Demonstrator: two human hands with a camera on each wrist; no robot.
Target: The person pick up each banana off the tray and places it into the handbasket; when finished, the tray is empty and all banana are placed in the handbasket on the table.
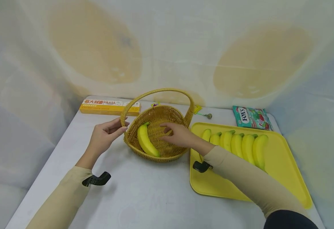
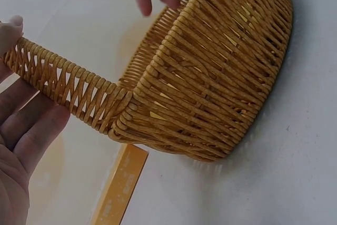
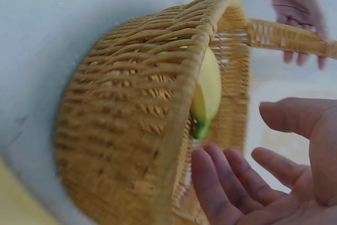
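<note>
A woven wicker basket [image 1: 171, 152] with an arched handle [image 1: 155, 92] stands mid-table, one yellow banana [image 1: 146, 142] lying inside it. My left hand [image 1: 120, 126] pinches the handle's left base [image 2: 68, 82] between thumb and fingers [image 2: 31, 125]. Over the basket's inside my right hand [image 1: 170, 131] hovers with fingers [image 3: 231, 177] spread and relaxed, holding nothing, just right of the banana [image 3: 208, 93]. Right of the basket, a yellow tray [image 1: 281, 181] carries several more bananas [image 1: 237, 144] in a row.
A yellow pasta box [image 1: 109, 107] lies behind the basket at the left. A Fox's candy bag [image 1: 251, 117] sits behind the tray, and a small key-like item [image 1: 205, 115] lies behind the basket. White cloth walls close in the table on three sides.
</note>
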